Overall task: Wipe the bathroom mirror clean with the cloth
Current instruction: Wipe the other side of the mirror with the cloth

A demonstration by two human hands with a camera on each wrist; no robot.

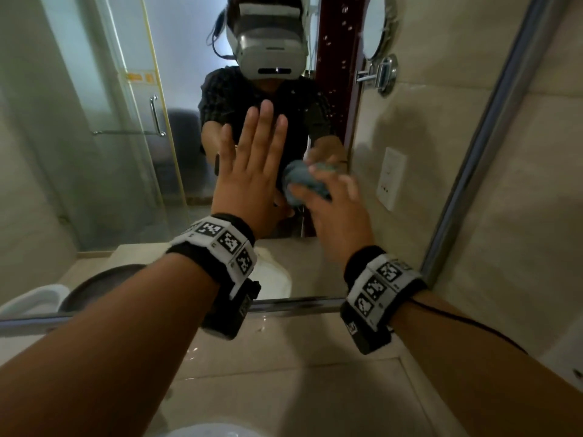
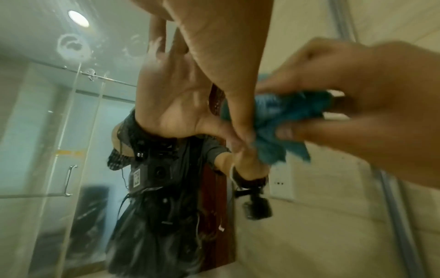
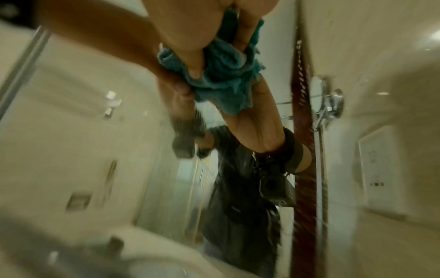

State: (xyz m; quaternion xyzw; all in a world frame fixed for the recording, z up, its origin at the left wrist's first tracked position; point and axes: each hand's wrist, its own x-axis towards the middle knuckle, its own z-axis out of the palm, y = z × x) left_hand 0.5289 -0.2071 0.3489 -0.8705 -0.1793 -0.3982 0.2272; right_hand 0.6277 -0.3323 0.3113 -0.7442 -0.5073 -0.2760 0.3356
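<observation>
- The cloth is a blue-green rag, bunched into a wad and pressed against the glass of the bathroom mirror, low in its right half.
- My right hand grips the cloth, fingers and thumb curled round the wad; the right wrist view shows my thumb dug into its folds and loose ends hanging below my palm.
- My left hand lies flat against the mirror just left of the cloth, fingers straight and close together, pointing up. It holds nothing.
- In the left wrist view my left thumb sits right beside the cloth; I cannot tell whether they touch.
- Both wrists wear black bands with square black-and-white markers and a small camera slung underneath.
- The mirror glass shows white smears high up in the left wrist view and scattered droplets in the head view.
- The mirror reflects me: a dark shirt and a white headset, with a glass shower door behind and a dark red strip beside it.
- A metal frame edges the mirror on the right and along the bottom.
- Below the mirror runs a pale stone counter, wet in spots.
- Reflected on the tiled wall are a white socket plate and a round chrome shaving mirror on an arm.
</observation>
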